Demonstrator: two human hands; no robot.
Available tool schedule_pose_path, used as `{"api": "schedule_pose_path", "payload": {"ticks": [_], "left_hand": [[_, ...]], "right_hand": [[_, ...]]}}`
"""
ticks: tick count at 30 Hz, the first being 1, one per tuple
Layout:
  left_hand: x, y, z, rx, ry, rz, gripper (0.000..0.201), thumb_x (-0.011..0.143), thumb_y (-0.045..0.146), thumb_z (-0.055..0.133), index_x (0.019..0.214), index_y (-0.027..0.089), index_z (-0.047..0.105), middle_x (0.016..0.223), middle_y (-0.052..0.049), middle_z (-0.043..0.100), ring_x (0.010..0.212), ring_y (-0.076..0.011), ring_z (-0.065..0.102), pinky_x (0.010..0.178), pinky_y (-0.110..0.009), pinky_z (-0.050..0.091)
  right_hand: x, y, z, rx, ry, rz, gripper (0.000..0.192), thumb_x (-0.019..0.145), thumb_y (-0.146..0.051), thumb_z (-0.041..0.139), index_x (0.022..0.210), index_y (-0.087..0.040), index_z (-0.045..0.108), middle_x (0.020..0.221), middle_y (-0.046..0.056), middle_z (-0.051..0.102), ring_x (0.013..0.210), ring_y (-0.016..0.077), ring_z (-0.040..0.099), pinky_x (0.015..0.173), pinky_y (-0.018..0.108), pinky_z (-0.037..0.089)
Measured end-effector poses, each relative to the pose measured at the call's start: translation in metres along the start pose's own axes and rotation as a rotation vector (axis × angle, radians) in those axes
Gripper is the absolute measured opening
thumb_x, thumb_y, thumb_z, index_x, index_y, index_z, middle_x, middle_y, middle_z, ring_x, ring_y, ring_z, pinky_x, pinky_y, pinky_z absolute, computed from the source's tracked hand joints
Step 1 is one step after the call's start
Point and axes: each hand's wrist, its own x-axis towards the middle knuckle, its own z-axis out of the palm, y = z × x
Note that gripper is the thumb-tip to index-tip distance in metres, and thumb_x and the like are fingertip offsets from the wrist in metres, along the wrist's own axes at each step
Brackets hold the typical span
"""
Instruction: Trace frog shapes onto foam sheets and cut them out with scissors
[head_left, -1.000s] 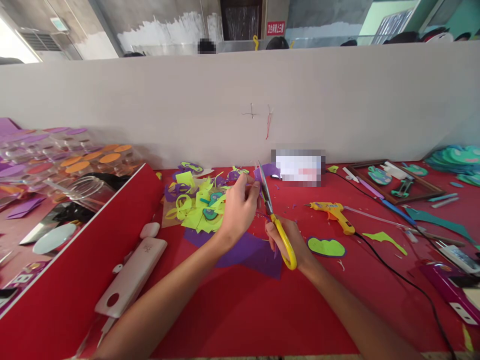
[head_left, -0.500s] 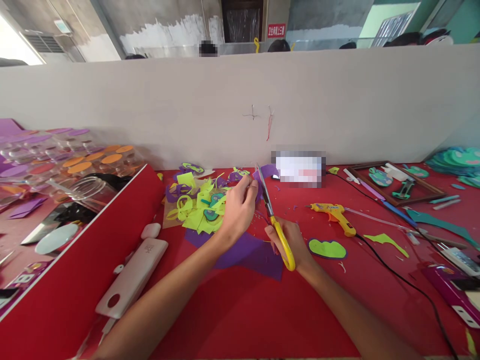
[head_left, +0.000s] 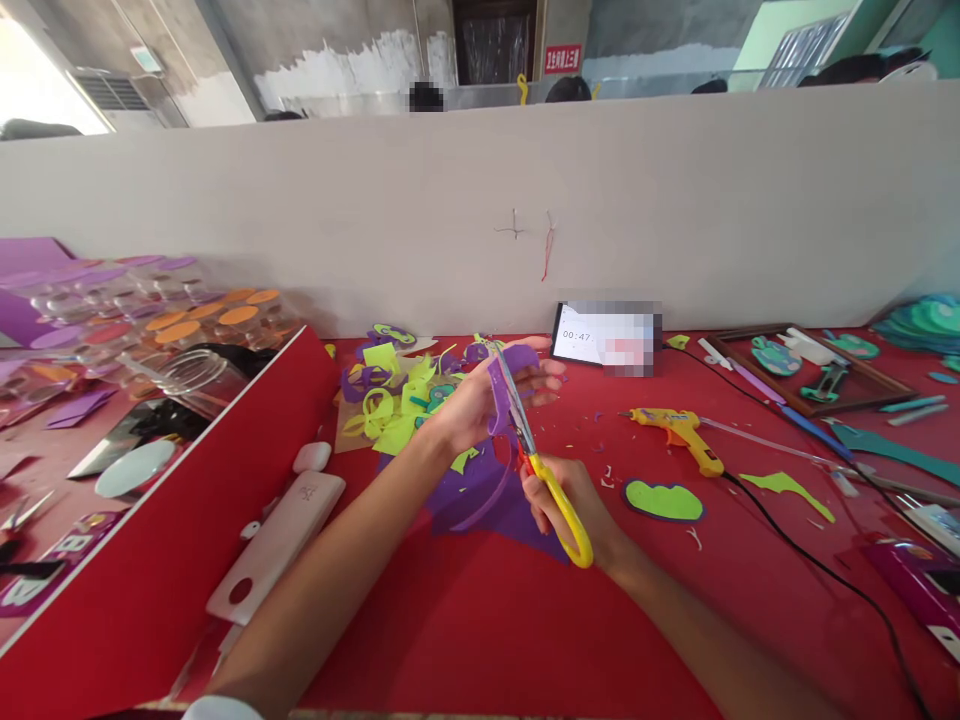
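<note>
My right hand [head_left: 574, 495] is closed round the yellow-handled scissors [head_left: 559, 510], whose blades point up and away from me. Against the palm of my left hand [head_left: 469, 405] is a curved purple foam piece [head_left: 499, 395], with the scissor blades lying across it. The fingers of that hand stretch out to the right behind the piece; the thumb's grip is partly hidden. A thin purple strip [head_left: 484, 505] curls down below the blades. Under both hands lies a larger purple foam sheet [head_left: 517, 520] on the red table.
Yellow-green and purple scraps [head_left: 386, 415] are heaped at the left. A phone [head_left: 589, 335] leans at the back wall. Rightward are a yellow glue gun [head_left: 679, 430] with its black cable, a green cutout with purple edge [head_left: 664, 500] and a wooden frame [head_left: 892, 385]. A white power bank [head_left: 281, 545] lies left.
My left hand has turned and its fingers have stretched out to the right. The purple piece has come nearer and hangs over the blades. The scissors have shifted slightly towards me.
</note>
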Motion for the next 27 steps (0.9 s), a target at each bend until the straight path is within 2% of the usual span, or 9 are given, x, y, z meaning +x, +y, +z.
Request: {"api": "schedule_pose_path", "payload": {"ticks": [3, 6, 11, 15, 18, 21, 27], "left_hand": [[0.003, -0.005, -0.001, -0.047, 0.043, 0.042, 0.016, 0.087, 0.026, 0.07, 0.101, 0.019, 0.07, 0.083, -0.002, 0.064, 0.077, -0.0124, 0.063, 0.081, -0.028, 0.055], [0.003, -0.006, -0.001, -0.066, 0.052, 0.045, 0.011, 0.084, 0.025, 0.073, 0.086, 0.017, 0.065, 0.072, 0.001, 0.053, 0.068, -0.0098, 0.056, 0.075, -0.025, 0.054], [0.005, -0.008, -0.006, -0.037, 0.122, 0.06, 0.014, 0.081, 0.02, 0.074, 0.085, 0.016, 0.061, 0.072, 0.002, 0.05, 0.065, -0.0085, 0.052, 0.067, -0.022, 0.048], [0.009, -0.012, -0.023, 0.12, 0.294, 0.065, 0.019, 0.08, 0.022, 0.075, 0.084, 0.016, 0.058, 0.076, 0.001, 0.056, 0.065, -0.0074, 0.053, 0.063, -0.02, 0.045], [0.011, -0.009, -0.037, 0.271, 0.422, 0.113, 0.019, 0.08, 0.024, 0.076, 0.082, 0.016, 0.058, 0.077, 0.001, 0.057, 0.065, -0.0068, 0.053, 0.064, -0.019, 0.043], [0.01, -0.001, -0.044, 0.345, 0.483, 0.196, 0.019, 0.08, 0.021, 0.075, 0.082, 0.017, 0.057, 0.076, 0.003, 0.053, 0.066, -0.0062, 0.051, 0.065, -0.019, 0.043], [0.007, 0.013, -0.041, 0.468, 0.529, 0.237, 0.019, 0.087, 0.022, 0.069, 0.086, 0.019, 0.05, 0.078, 0.004, 0.056, 0.069, -0.0075, 0.059, 0.073, -0.022, 0.05]], "right_hand": [[-0.001, -0.001, 0.002, 0.019, -0.014, 0.011, 0.067, 0.086, -0.086, 0.042, 0.072, -0.021, 0.05, 0.045, -0.003, 0.049, 0.039, 0.0118, 0.046, 0.044, 0.024, 0.032], [-0.001, -0.002, 0.005, 0.02, -0.005, 0.022, 0.066, 0.085, -0.086, 0.045, 0.069, -0.022, 0.048, 0.042, -0.004, 0.047, 0.035, 0.0112, 0.044, 0.042, 0.023, 0.03], [0.0, 0.003, 0.008, 0.047, 0.025, 0.049, 0.063, 0.084, -0.081, 0.053, 0.063, -0.022, 0.046, 0.039, -0.004, 0.047, 0.032, 0.0112, 0.045, 0.038, 0.022, 0.03], [0.002, 0.011, 0.007, 0.131, 0.047, 0.067, 0.061, 0.082, -0.079, 0.06, 0.066, -0.022, 0.047, 0.039, -0.005, 0.046, 0.031, 0.0114, 0.045, 0.036, 0.022, 0.029], [0.006, 0.013, 0.004, 0.238, 0.062, 0.078, 0.061, 0.082, -0.082, 0.056, 0.07, -0.023, 0.046, 0.043, -0.007, 0.043, 0.031, 0.01, 0.042, 0.034, 0.021, 0.027], [0.01, 0.01, 0.0, 0.287, 0.082, 0.087, 0.065, 0.081, -0.087, 0.051, 0.07, -0.023, 0.044, 0.046, -0.008, 0.04, 0.031, 0.0087, 0.041, 0.035, 0.022, 0.027], [0.018, 0.007, -0.004, 0.299, 0.12, 0.07, 0.072, 0.077, -0.094, 0.043, 0.068, -0.022, 0.044, 0.054, -0.007, 0.04, 0.037, 0.008, 0.042, 0.041, 0.024, 0.031]]}}
